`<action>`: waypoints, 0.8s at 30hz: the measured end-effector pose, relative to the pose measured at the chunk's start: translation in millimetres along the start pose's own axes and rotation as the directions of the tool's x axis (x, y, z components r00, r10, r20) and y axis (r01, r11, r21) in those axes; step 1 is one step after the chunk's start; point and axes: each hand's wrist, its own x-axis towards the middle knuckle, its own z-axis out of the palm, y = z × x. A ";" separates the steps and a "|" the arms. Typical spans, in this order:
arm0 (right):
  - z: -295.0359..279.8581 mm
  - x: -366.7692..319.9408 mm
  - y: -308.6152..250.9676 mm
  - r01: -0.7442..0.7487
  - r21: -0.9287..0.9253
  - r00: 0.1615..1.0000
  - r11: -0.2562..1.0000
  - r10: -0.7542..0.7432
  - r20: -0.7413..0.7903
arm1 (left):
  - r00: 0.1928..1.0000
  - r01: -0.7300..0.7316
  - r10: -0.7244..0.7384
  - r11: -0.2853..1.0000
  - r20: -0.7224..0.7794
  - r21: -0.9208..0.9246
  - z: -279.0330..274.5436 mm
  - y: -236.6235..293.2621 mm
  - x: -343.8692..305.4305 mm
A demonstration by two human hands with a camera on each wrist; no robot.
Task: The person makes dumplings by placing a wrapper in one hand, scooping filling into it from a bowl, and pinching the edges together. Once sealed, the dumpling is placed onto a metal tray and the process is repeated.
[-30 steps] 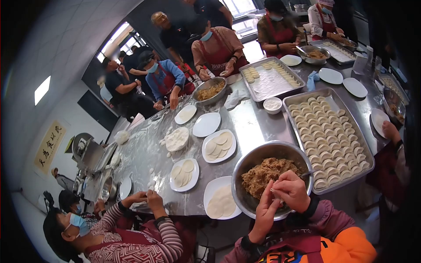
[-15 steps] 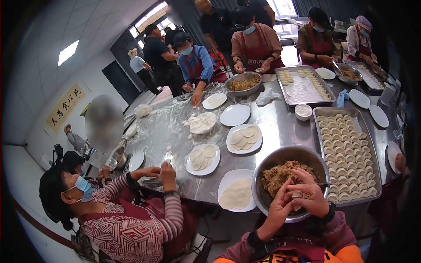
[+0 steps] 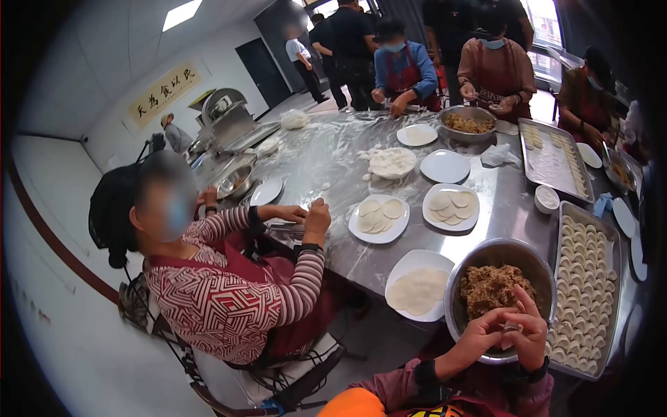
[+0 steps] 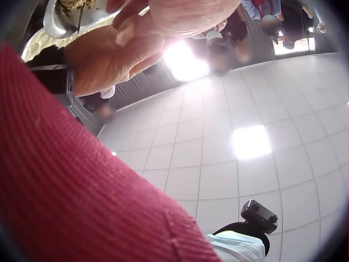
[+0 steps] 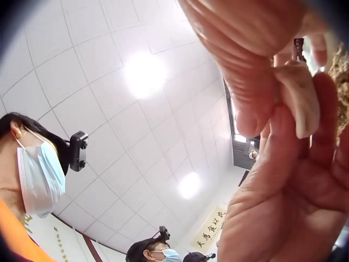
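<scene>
**Where things lie before you**

Your left hand [image 3: 484,332] and right hand [image 3: 532,338] meet on a dumpling [image 3: 511,326] over the near rim of the bowl [image 3: 500,242]. A plate [image 3: 417,258] lies just left of the bowl, and a tray [image 3: 560,229] just right. Behind the plate, farther along the table [image 3: 333,160], sit a second plate [image 3: 379,239] and a third plate [image 3: 451,227].

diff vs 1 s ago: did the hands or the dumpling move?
Barely. The left hand and right hand still pinch the pale dough dumpling between them over the near rim of the round steel bowl of minced filling. Nothing was taken up or let go. The head view swung left. The white plate of dough rounds stayed put.
</scene>
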 end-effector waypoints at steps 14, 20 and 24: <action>-6.3 -7.5 10.1 0.137 -0.131 0.981 0.982 -0.153 -0.120 | 1.000 0.026 -0.025 0.991 0.005 -0.134 3.8 -5.4 7.6; 1.3 -6.5 -0.6 0.025 -0.061 0.962 0.998 -0.040 -0.269 | 1.000 0.022 -0.023 0.978 -0.001 -0.206 9.5 -1.6 8.3; -1.9 -13.1 21.1 0.138 -0.013 0.961 0.990 -0.137 -0.240 | 0.999 -0.020 0.033 0.958 0.041 -0.286 10.7 -12.1 7.4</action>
